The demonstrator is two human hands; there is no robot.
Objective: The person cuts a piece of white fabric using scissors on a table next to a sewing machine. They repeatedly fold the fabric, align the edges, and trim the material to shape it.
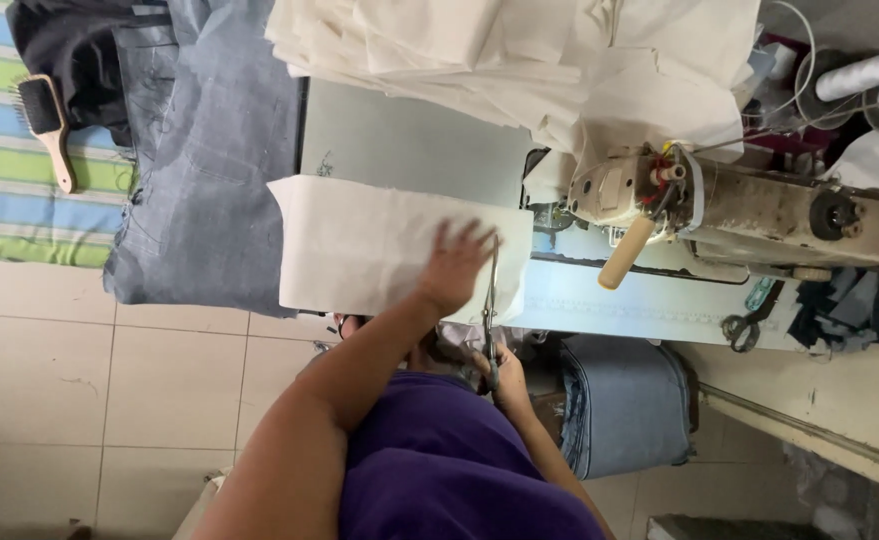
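1. The left hand (454, 265) lies palm-down on a cream fabric panel (379, 250), fingers spread apart and flat, pressing the cloth against the table — it grips nothing.
2. The right hand (504, 372) sits nearer the body, fingers curled shut around the handles of a pair of scissors (490, 310); the thin metal blades run up just beside the left hand's little finger, along the panel's right edge. Whether the blades are parted cannot be told.
3. The panel is a smooth, matte rectangle, its left end hanging off the table edge.
4. Beyond the left fingertips, a rumpled heap of the same cream cloth (519, 55) is piled.
5. Right of the fingers stands a worn, stained sewing machine (739, 205) with a pale cylindrical knob.
6. Far left of the fingers — grey denim (209, 170), soft and creased, and a wooden-handled brush (47, 125) on striped cloth.
7. Below the right hand, folded blue denim (624, 405).
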